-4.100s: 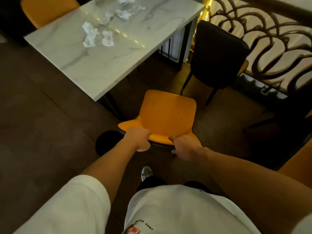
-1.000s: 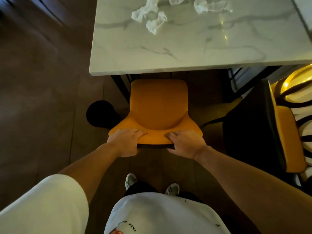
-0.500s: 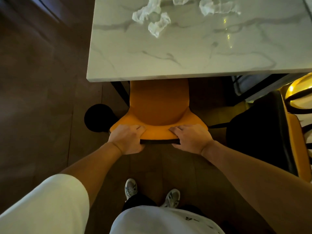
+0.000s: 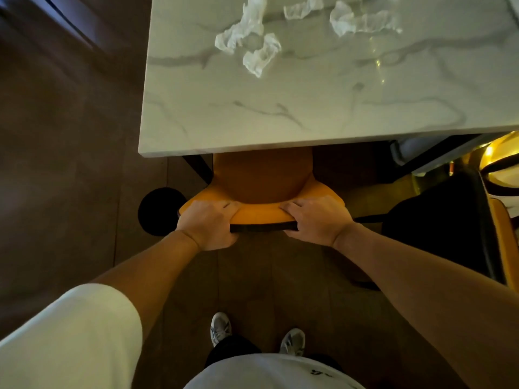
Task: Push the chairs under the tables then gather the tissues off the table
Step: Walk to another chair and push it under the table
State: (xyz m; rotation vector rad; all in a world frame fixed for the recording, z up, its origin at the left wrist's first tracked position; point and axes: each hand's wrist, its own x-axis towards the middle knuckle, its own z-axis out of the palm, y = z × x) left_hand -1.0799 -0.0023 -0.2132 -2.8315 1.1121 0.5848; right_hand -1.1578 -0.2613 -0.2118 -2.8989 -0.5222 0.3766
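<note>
Both hands, left hand [image 4: 209,224] and right hand [image 4: 316,220], grip the top edge of the orange moulded chair [image 4: 262,189], its seat now mostly under the white marble table [image 4: 280,108]. Crumpled white tissues [image 4: 250,40] still need gathering. Half a second ago more seat showed.

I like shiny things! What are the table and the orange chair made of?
The table looks like polished marble or a marble-look slab: white with grey veins and glints of light. The chair looks like smooth matte plastic, perhaps padded; I can't tell for sure.
</note>
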